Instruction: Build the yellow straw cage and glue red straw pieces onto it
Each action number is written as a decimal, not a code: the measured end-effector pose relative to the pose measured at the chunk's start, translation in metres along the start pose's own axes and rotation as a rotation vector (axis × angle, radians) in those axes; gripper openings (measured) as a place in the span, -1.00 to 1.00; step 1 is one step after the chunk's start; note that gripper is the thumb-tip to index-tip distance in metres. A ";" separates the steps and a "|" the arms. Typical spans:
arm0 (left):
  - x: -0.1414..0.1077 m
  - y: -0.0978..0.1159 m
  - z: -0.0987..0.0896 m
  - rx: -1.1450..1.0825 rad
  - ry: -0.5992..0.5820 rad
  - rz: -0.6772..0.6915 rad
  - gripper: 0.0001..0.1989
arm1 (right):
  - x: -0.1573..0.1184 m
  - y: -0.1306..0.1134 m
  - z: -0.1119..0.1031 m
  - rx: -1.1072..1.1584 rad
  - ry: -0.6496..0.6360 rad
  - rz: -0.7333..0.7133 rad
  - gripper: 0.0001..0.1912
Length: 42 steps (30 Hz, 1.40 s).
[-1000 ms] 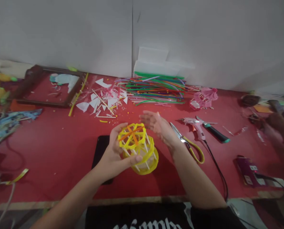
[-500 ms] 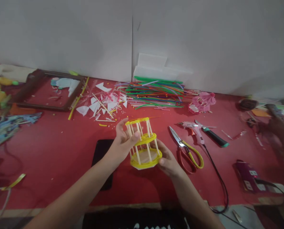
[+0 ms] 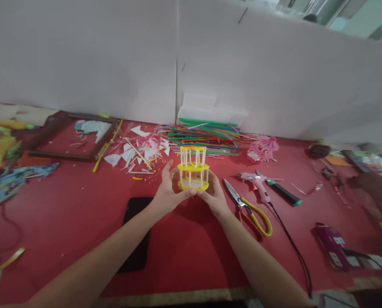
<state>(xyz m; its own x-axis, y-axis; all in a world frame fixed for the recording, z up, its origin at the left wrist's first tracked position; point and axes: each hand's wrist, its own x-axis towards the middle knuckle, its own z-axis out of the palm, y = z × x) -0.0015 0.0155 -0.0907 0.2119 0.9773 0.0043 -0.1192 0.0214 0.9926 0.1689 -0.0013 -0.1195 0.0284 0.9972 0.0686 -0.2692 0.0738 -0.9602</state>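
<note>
A small round cage-like model (image 3: 193,168), with three yellow rings joined by pale upright sticks, stands upright between my hands near the middle of the view. My left hand (image 3: 170,192) holds its base from the left, thumb along the front of the lowest ring. From the right, my right hand (image 3: 214,194) grips the same base, its thumb nearly meeting the left one. Fingers behind the model are partly hidden. Scissors (image 3: 247,207) with red and yellow handles lie to the right of my right hand.
A black phone (image 3: 136,235) lies left of centre. Colourful sticks (image 3: 207,137) and white scraps (image 3: 130,152) are at the back. A pink glue gun (image 3: 258,184), a cutter (image 3: 283,192) and a purple power box (image 3: 333,244) lie right; another person's arm (image 3: 375,192) shows at the right edge.
The model has gone from tilted to upright and moved slightly away from me. My left hand has shifted from its upper part down to the base. The camera view has tilted up.
</note>
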 end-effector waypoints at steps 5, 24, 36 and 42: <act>0.004 -0.005 -0.004 -0.213 -0.002 -0.030 -0.10 | -0.006 0.008 0.000 -0.055 -0.033 -0.074 -0.11; 0.009 -0.005 -0.008 -0.389 0.014 -0.079 -0.70 | -0.005 0.006 -0.002 -0.372 0.079 -0.236 -0.66; -0.002 -0.011 -0.010 -0.126 -0.098 0.205 -0.19 | -0.016 -0.005 -0.005 -0.728 0.018 -0.403 -0.95; -0.005 -0.009 -0.003 -0.007 -0.191 0.336 -0.15 | -0.024 -0.018 0.001 -0.740 0.099 -0.580 -0.96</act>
<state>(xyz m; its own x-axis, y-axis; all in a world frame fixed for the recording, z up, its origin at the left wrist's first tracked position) -0.0041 0.0109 -0.1003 0.3363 0.8732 0.3527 -0.2195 -0.2915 0.9310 0.1719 -0.0261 -0.1039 0.0572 0.7991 0.5984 0.4909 0.4994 -0.7138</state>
